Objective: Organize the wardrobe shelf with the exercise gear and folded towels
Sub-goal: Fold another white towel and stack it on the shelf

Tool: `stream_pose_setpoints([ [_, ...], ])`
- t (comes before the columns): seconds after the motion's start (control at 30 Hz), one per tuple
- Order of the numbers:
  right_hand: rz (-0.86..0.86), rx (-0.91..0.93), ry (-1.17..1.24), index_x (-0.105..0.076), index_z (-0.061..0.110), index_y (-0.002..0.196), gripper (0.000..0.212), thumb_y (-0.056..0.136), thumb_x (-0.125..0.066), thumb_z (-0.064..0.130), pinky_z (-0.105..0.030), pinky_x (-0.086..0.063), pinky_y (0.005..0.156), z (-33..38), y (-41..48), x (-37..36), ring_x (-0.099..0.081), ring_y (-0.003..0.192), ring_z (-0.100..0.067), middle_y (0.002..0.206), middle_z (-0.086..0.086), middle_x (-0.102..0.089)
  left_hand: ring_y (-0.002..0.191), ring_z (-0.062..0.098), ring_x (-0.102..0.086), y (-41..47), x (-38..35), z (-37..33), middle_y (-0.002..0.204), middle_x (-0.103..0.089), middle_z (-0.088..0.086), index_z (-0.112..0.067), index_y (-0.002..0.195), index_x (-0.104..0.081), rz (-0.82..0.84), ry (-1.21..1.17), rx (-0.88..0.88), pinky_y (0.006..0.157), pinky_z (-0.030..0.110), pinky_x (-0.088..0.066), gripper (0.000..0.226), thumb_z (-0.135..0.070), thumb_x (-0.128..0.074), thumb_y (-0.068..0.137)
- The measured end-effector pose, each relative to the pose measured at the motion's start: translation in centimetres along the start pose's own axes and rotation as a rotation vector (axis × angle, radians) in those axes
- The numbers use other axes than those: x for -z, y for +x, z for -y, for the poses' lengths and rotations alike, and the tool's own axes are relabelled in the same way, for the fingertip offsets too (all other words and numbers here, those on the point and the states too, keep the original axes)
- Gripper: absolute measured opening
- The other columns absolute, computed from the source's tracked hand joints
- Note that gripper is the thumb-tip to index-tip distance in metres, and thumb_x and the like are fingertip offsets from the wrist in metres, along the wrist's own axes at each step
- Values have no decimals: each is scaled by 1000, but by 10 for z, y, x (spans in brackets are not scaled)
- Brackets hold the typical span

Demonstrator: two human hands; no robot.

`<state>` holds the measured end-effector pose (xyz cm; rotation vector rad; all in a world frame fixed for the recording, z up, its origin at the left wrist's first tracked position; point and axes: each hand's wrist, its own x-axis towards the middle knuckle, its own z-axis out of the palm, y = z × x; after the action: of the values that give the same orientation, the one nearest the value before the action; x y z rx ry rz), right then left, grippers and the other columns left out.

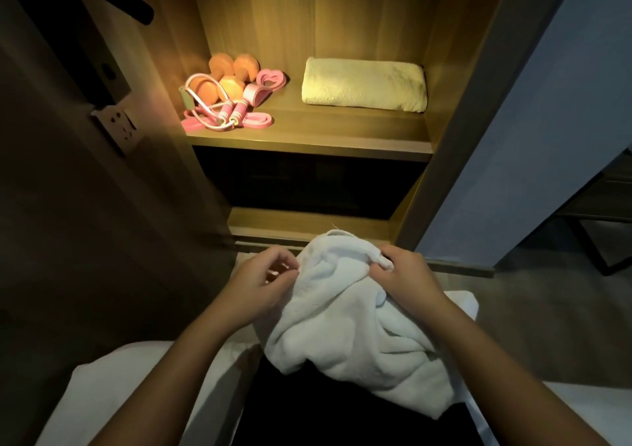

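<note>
White towel point(359, 315) crumpled on lap, below shelf point(325, 130). Right hand point(407, 274) pinches corner; left hand point(263, 281) pinches edge. Step: folding 2nd towel. Next, likely: find corners, fold flat, set beside yellow towel point(364, 84).

White towel point(355, 326), orange dumbbells point(227, 76).

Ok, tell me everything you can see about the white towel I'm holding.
The white towel looks like thick, fluffy terry cloth. It is unfolded and bunched into loose creases. It lies draped over your dark lap, below the lit shelf. Your right hand pinches a rolled corner at its top, and your left hand grips its left edge. A loose thread sticks up from the top.
</note>
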<state>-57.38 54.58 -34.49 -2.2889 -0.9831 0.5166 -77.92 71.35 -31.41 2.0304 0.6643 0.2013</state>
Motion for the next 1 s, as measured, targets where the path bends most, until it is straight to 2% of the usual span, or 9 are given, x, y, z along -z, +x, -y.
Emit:
stream_pose_setpoints([
  [0.1, -14, -22, 23, -64, 26, 86, 11, 89, -56, 33, -41, -55, 67, -4, -1, -3, -60, 70, -19, 74, 6, -65, 95, -3, -58, 7, -14, -2, 107, -59, -17, -33, 113, -57, -80, -34, 22, 77, 17, -51, 22, -25, -60, 93],
  [0.23, -29, -34, 110, -64, 26, 82, 12, 91, -55, 30, -39, -51, 64, -6, -5, 0, -60, 70, -19, 72, 6, -65, 79, 6, -62, 4, -23, -8, 83, -67, -9, -30, 90, -68, 28, -171, -52, 73, 20, -51, 15, -17, -61, 93],
  [0.33, -29, -32, 140, -64, 28, 81, 12, 90, -57, 29, -39, -50, 63, -5, -5, 0, -60, 70, -17, 71, 8, -65, 68, 10, -61, -6, -40, -13, 69, -67, -2, -28, 75, -69, 117, -171, -80, 72, 29, -53, 26, -20, -57, 97],
  [0.4, -22, -38, 151, -65, 27, 80, 12, 89, -58, 29, -41, -51, 65, -4, -4, -1, -61, 71, -18, 71, 7, -66, 61, 9, -59, -9, -52, -14, 64, -65, -1, -21, 73, -66, -22, -92, -16, 69, 30, -55, 21, -20, -61, 94],
  [0.5, -22, -51, 156, -64, 26, 80, 13, 90, -56, 27, -41, -52, 67, -4, -5, -2, -60, 71, -19, 72, 6, -65, 60, 10, -51, -7, -60, -15, 64, -55, -3, -23, 78, -52, -329, 58, 108, 57, 25, -46, 18, -24, -68, 86],
  [0.63, -28, -50, 166, -65, 25, 80, 14, 90, -55, 26, -44, -53, 68, -6, -6, -1, -60, 71, -20, 72, 4, -65, 64, 8, -45, 2, -61, -21, 74, -47, -12, -27, 94, -46, -337, 261, 190, 58, 27, -38, 25, -39, -66, 85],
  [0.8, -27, -49, 185, -66, 25, 82, 12, 90, -57, 27, -42, -52, 66, -7, -7, -1, -60, 71, -20, 72, 5, -66, 80, 8, -54, 6, -55, -17, 95, -55, -11, -26, 102, -58, -350, 393, 143, 71, 26, -51, 11, -32, -55, 94],
  [0.87, -32, -51, 189, -65, 25, 80, 12, 88, -57, 26, -40, -49, 62, -7, -7, -1, -60, 70, -22, 69, 5, -65, 78, 8, -57, 7, -45, -13, 92, -61, -9, -23, 103, -62, -371, 334, 203, 68, 26, -52, 13, -28, -52, 97],
  [1.0, -17, -41, 226, -66, 26, 79, 13, 88, -58, 24, -35, -44, 59, -5, -7, -2, -59, 69, -20, 68, 5, -64, 79, 13, -58, 18, -23, -12, 84, -62, -5, -21, 91, -63, -450, 26, 332, 61, 27, -46, 21, -18, -44, 98],
])
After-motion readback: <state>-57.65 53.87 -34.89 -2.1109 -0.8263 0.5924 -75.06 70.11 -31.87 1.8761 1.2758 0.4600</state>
